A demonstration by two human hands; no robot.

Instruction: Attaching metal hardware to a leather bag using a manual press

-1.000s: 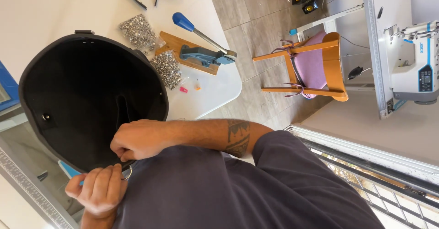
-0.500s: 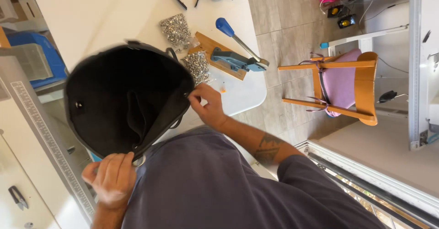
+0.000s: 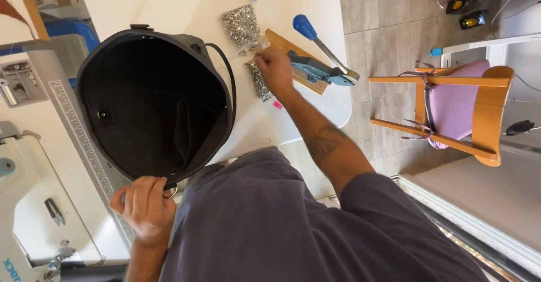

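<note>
Left hand (image 3: 145,206): at the near edge of the bench, fingers (image 3: 147,187) clenched on the rim of the bag, right by a small metal ring (image 3: 169,192) that hangs there.
Right hand (image 3: 274,68): stretched out across the bench, well apart from the left hand; it rests at the piles of studs, fingers bent down on them. Whether they pinch a stud I cannot tell.
Bag (image 3: 155,104): black, round, mouth open upward, dark lining inside with a snap on the left wall. It stands on the bench (image 3: 169,3) between the two hands, its near rim in the left hand. A thin black strap (image 3: 230,82) curves along its right side.
Studs (image 3: 241,25): a silvery heap in a clear bag above the right hand, a second heap (image 3: 258,82) just below it, touching the hand.
Press (image 3: 318,62): a hand tool with a blue knob and metal lever on a wooden board, just right of the right hand.
Ruler (image 3: 84,147): long and grey, along the bench's left edge, partly under the bag.
Sewing machine (image 3: 34,203): white, at the lower left beside the ruler.
Chair (image 3: 451,110): wooden with a pink seat, on the floor to the right, well apart from the bench.
</note>
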